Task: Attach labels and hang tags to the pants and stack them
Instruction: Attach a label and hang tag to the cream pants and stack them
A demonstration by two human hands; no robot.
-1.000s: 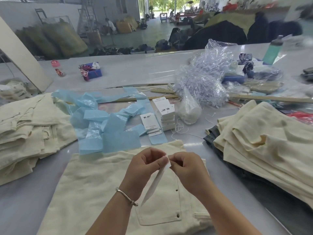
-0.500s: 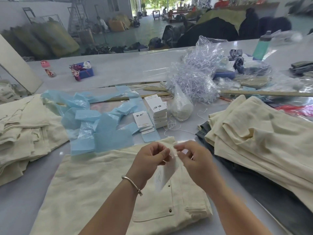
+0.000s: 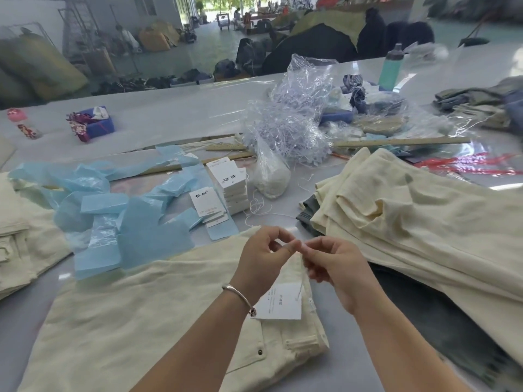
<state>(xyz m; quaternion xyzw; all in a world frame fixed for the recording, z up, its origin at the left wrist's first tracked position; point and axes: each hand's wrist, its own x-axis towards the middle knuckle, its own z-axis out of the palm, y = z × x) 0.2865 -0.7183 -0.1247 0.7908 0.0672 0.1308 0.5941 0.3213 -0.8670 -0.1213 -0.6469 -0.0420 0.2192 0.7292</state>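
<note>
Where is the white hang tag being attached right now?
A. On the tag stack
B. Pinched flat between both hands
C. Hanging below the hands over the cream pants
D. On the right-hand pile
C: the hang tag dangles under the left hand and right hand, above the cream pants.

1 folded pants [image 3: 147,321], 2 pants piles [image 3: 418,222], 1 loose hang tag [image 3: 278,301], 1 tag stack [image 3: 230,188], 1 bottle [image 3: 392,67]

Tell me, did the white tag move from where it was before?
Yes. The hang tag has dropped from between the fingertips of both hands and now lies lower on the cream pants, nearer their pocket button.
</note>
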